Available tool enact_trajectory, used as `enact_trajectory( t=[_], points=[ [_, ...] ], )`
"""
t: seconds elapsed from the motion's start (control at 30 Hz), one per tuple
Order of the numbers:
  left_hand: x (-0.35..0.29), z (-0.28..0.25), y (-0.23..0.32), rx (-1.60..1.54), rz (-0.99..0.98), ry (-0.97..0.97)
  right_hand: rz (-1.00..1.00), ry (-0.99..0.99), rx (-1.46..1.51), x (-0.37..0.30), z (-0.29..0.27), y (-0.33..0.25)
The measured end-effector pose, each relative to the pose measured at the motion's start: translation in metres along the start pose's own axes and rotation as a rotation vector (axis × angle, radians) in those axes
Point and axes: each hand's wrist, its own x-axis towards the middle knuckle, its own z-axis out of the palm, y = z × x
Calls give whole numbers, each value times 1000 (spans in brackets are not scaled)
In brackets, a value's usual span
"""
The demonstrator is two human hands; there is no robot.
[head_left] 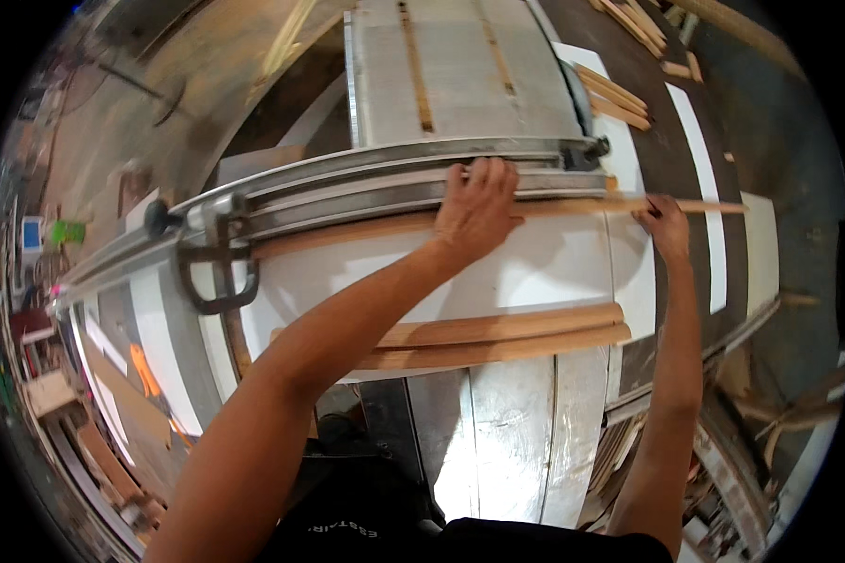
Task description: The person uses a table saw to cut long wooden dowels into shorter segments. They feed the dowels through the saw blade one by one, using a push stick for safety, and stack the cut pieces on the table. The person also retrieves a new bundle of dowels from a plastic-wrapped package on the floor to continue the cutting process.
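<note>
A long, narrow wooden strip [366, 230] lies along the near side of a metal fence [347, 188] on the white surface of a saw table. My left hand [477, 208] presses it to the fence, fingers curled over the rail and thumb at the strip. Farther right, my right hand [664, 225] pinches the strip, whose right end [718, 207] sticks out past the fingers. Closer to me, two curved wooden pieces [507, 327] lie side by side at the near edge of the white surface, partly hidden by my left forearm.
A black handle [223, 281] juts from the fence at left. Beyond the fence lies a slotted metal table [469, 75]. Several short wood pieces [615, 97] lie at the far right, on a dark surface with white strips. Orange-handled tool [144, 371] at left.
</note>
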Motion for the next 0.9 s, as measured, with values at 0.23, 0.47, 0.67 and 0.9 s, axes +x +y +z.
enact_trajectory(
  t=[0.23,0.47,0.67,0.9],
  points=[
    [-1,-6,-2,-12,29,-9,32,-59,-133,-3,-10,-18],
    [1,-13,-3,-12,2,-46,-69,175,-190,-16,11,1],
    [0,-11,0,-9,42,21,-52,49,-144,-3,-18,21],
    [3,-16,0,-19,13,-25,-95,37,-134,1,-16,18]
  ],
)
